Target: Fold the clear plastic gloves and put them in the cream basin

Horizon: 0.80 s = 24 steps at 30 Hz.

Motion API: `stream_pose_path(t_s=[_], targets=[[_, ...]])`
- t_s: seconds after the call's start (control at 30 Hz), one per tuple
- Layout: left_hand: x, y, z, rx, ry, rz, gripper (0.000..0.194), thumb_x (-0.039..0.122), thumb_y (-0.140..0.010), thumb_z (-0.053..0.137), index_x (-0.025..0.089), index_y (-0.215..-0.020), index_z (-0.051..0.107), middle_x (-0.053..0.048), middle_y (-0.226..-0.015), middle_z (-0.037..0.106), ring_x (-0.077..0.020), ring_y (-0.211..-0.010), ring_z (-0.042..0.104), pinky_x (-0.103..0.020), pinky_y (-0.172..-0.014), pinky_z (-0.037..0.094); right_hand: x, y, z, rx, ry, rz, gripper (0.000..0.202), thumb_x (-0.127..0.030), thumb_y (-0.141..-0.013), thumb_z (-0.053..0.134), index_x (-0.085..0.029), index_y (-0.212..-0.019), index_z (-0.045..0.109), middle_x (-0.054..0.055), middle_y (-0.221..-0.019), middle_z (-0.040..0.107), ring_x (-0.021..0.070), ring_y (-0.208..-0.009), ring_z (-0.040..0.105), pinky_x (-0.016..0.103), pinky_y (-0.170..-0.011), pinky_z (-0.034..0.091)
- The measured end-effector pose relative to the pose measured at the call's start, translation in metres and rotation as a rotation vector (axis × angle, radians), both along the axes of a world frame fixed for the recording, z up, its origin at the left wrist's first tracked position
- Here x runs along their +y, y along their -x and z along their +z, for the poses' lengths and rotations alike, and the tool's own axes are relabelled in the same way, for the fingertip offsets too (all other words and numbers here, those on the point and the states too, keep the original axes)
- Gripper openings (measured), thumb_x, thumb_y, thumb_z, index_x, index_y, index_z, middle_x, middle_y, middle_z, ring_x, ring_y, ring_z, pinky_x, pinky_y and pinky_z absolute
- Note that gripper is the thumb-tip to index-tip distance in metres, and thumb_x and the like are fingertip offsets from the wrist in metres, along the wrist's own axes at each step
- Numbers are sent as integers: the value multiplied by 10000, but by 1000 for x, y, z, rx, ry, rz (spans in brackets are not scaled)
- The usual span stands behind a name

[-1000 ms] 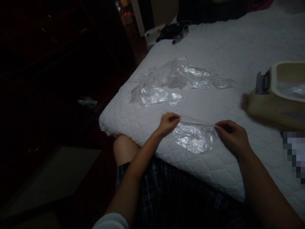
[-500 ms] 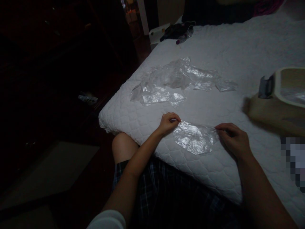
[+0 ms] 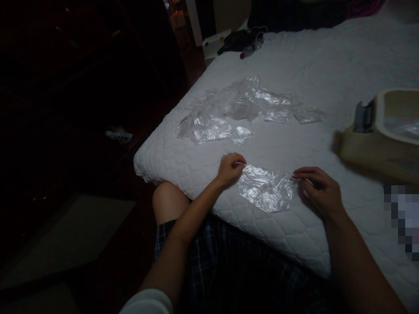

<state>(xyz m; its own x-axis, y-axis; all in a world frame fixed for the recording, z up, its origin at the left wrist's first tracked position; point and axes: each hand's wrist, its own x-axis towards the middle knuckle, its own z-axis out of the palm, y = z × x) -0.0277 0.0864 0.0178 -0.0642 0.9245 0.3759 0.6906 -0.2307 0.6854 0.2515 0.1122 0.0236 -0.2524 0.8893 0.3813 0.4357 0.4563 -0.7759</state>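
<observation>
A clear, crinkled plastic bag [image 3: 266, 189] lies on the white quilted bed between my hands. My left hand [image 3: 231, 169] is closed, pinching the bag's upper left corner between thumb and fingers. At the bag's upper right corner is my right hand [image 3: 319, 187], its thumb and fingertips apart, with the fingers stretched toward the bag's edge. Farther back, several more clear plastic bags [image 3: 229, 109] lie spread in an overlapping heap.
A beige container [image 3: 369, 150] with a grey clip stands at the right of the bed [image 3: 304, 235]. Dark items and a bottle [image 3: 250, 51] lie at the bed's far edge. A small package [image 3: 118, 136] is on the dark left side.
My right hand's thumb has parted from its fingers, and the bag's right corner has slipped from them. My left hand keeps its pinch. The view has shifted slightly.
</observation>
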Motion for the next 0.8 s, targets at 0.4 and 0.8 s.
stream_pose_path(t_s=[0.4, 0.8], targets=[[-47, -18, 35, 583, -45, -435, 455, 388, -960, 420, 172, -1360, 440, -139, -1508, 389, -241, -1441, 293, -469, -1175, 247, -24, -1, 2, -358, -483, 88, 644, -321, -865, 502, -267, -1485, 334, 151, -1421, 493, 331, -1254, 509, 515, -980, 444], [-55, 2, 16, 693, 168, -457, 567, 514, -977, 299, 230, -1468, 307, -71, -1575, 262, -197, -1480, 183, -448, -1219, 83, -43, -13, -23, -699, -331, 287, 708, -517, -927, 410, -193, -1529, 226, 158, -1503, 388, 324, -1385, 353, 581, -1126, 244]])
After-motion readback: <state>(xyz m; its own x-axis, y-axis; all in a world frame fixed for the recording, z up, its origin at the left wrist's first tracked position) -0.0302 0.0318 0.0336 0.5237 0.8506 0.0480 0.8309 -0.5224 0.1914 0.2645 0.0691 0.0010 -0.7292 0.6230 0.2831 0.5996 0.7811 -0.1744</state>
